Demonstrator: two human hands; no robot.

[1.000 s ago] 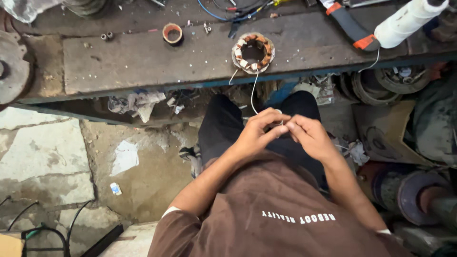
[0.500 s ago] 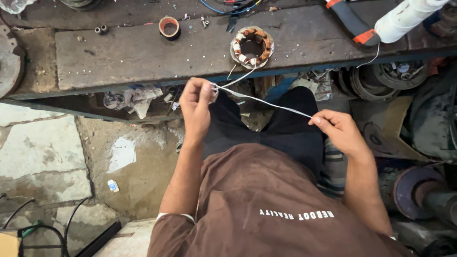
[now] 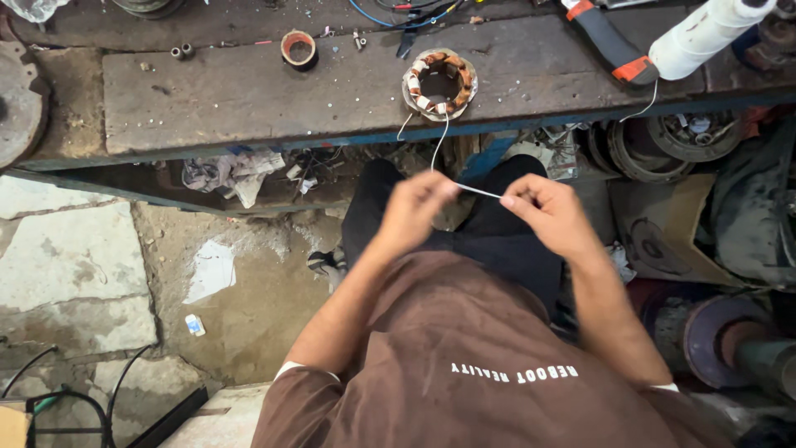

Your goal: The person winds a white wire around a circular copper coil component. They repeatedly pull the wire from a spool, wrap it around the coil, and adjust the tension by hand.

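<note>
Fingertips of both hands are pressed together in pinches on a thin white thread (image 3: 479, 190), one pinch at each end of a short taut span held above the person's lap. On the left hand (image 3: 414, 211) the fingers are curled in toward the thumb and slightly blurred, closing on the thread where it bends; on the right hand (image 3: 547, 211) the thumb and forefinger nip the other end, with the remaining fingers folded loosely behind. Between the two pinches the thread runs nearly level, sloping a little down toward the right hand, so its long axis lies across the body from left to right. From the left-hand pinch the thread turns and climbs away from the person to a motor stator (image 3: 439, 83), a ring with copper windings and pale insulation that sits near the front edge of a worn workbench (image 3: 249, 91). That puts the left hand nearer the stator along the thread, with the stator up and ahead of both hands. Farther out on the bench lie a small roll of tape (image 3: 298, 48), a tool with an orange and black handle (image 3: 609, 41) and a white spool (image 3: 705, 33) at the right end.
</note>
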